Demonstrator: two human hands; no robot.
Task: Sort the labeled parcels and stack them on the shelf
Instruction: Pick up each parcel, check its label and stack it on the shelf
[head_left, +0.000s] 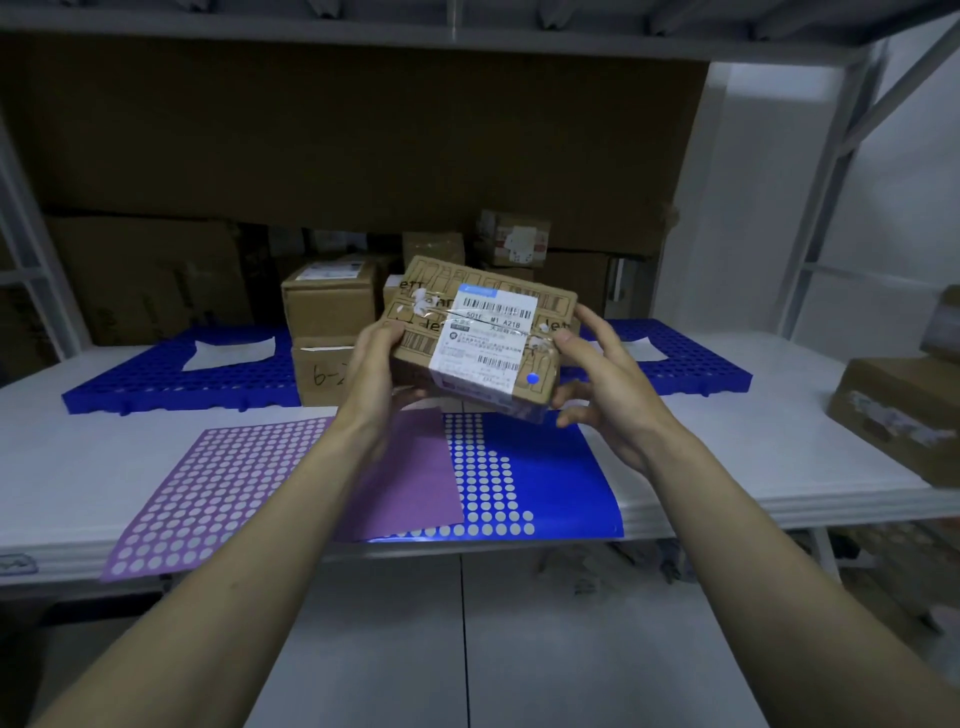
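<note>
Above sticker sheets (291, 483), both hands grip parcel (480, 343) w/ boxes (330, 312) behind.

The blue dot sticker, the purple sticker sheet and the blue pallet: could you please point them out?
blue dot sticker (532, 379), head view, its centre.
purple sticker sheet (218, 493), head view, dotted left part.
blue pallet (156, 379), head view, left grid.

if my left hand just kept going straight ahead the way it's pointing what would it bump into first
Probably the stacked boxes on the blue grid mat, just beyond your left hand, which grips the labeled parcel. Depth is hard to judge from one view.
</note>
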